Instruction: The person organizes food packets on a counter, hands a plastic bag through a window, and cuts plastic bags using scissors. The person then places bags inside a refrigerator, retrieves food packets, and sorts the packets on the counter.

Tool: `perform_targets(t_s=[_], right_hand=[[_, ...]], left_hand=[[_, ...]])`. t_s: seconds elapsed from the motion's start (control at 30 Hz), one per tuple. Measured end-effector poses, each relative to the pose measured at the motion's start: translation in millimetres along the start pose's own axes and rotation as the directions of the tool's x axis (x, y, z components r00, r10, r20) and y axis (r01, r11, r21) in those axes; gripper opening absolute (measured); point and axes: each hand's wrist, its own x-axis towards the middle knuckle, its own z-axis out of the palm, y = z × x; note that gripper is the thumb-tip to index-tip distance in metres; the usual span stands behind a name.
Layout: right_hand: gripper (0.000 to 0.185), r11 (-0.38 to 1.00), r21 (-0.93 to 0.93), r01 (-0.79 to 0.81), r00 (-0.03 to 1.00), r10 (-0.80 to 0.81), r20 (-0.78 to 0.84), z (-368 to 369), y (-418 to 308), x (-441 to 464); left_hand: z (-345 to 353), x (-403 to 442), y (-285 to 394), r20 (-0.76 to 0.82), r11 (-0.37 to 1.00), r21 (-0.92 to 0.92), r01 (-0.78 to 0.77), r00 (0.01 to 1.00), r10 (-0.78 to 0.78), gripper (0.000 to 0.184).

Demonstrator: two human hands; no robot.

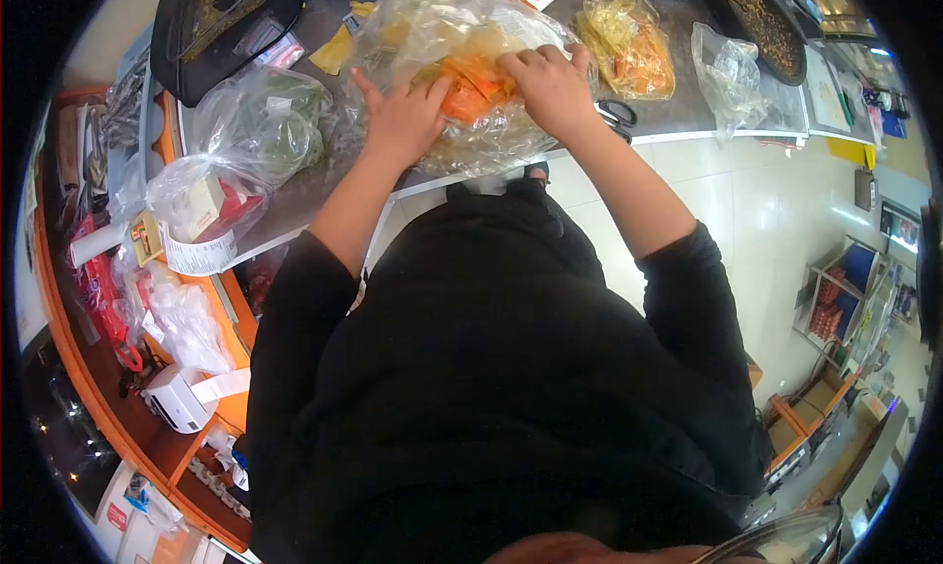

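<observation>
head view: laying the left hand (405, 124) palm down on the left side of the orange packet (471, 100), extending an outer finger to the left; bending the fingers of the right hand (548, 90) over the packet's right side. partly hiding the fingertips; cannot tell firm grip from loose contact at either hand. positioning the orange packet between both hands, amid crumpled clear plastic (481, 144) on the surface (656, 115). showing scissors (619, 122) beside the right wrist, a yellow-orange bag (629, 45) farther right, and a clear bag (295, 112) to the left.
</observation>
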Motion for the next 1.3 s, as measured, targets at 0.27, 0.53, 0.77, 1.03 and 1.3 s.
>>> perform_targets(t_s=[0.27,0.53,0.77,1.03,1.3], right_hand=[[0.014,0.761,0.603,-0.238,0.966,0.123,0.227,-44.8,23.7,-1.5],[0.027,0.819,0.465,-0.337,0.934,0.355,0.051,-24.4,18.7,-8.7],[0.025,0.832,0.486,-0.267,0.922,0.367,-0.122,-37.3,12.4,-23.4],[0.015,0.646,0.619,-0.446,0.838,0.544,0.036,-35.8,22.5,-63.9],[0.013,0.666,0.584,-0.465,0.827,0.562,0.017,-46.5,19.2,-72.0]], left_hand=[[-29.8,-12.4,-9.6,-0.106,0.902,-0.431,0.003,0.993,-0.054,0.045],[-28.9,6.8,-22.1,0.159,0.261,-0.927,0.270,0.911,-0.380,0.040],[-24.6,7.3,-21.1,0.113,0.107,-0.978,0.178,0.887,-0.448,0.031],[-42.1,-7.3,-26.9,0.318,0.387,-0.855,0.346,0.938,-0.136,0.030],[-36.7,17.0,10.0,-0.195,0.979,-0.201,0.012,0.979,-0.052,0.040]])
